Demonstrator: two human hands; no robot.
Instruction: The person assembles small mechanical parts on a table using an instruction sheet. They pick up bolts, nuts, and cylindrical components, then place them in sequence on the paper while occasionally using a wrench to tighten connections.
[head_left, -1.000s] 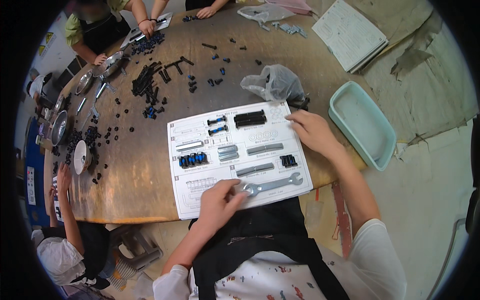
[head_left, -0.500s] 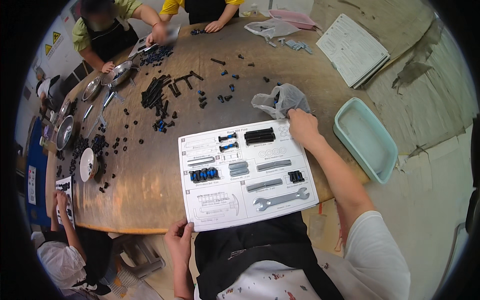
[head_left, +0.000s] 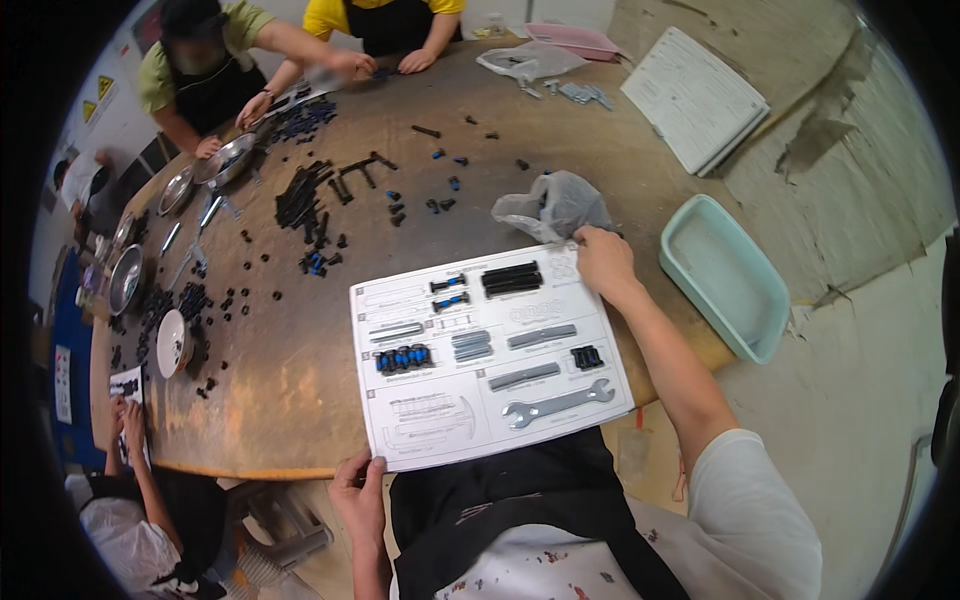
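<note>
A white printed sheet lies over the table's front edge. My left hand pinches its lower left corner, thumb on top. At its upper right corner my right hand is closed on the edge, beside a translucent plastic bag. On the sheet lie long black bolts, blue-banded bolts, short black bolts, grey metal tubes and a double open-ended wrench. Some printed outlines have no part on them. The fingers of my right hand are partly hidden.
Loose black bolts are heaped mid-table, with blue-banded ones scattered around. A white bowl and metal bowls stand left. A green plastic tray is at right; stacked papers lie behind. Co-workers handle parts at the far and left sides.
The sheet and my right hand have shifted slightly toward me; both hands keep their hold. Across the table, a co-worker's arm has stretched to the right. The whole view has shifted a little.
</note>
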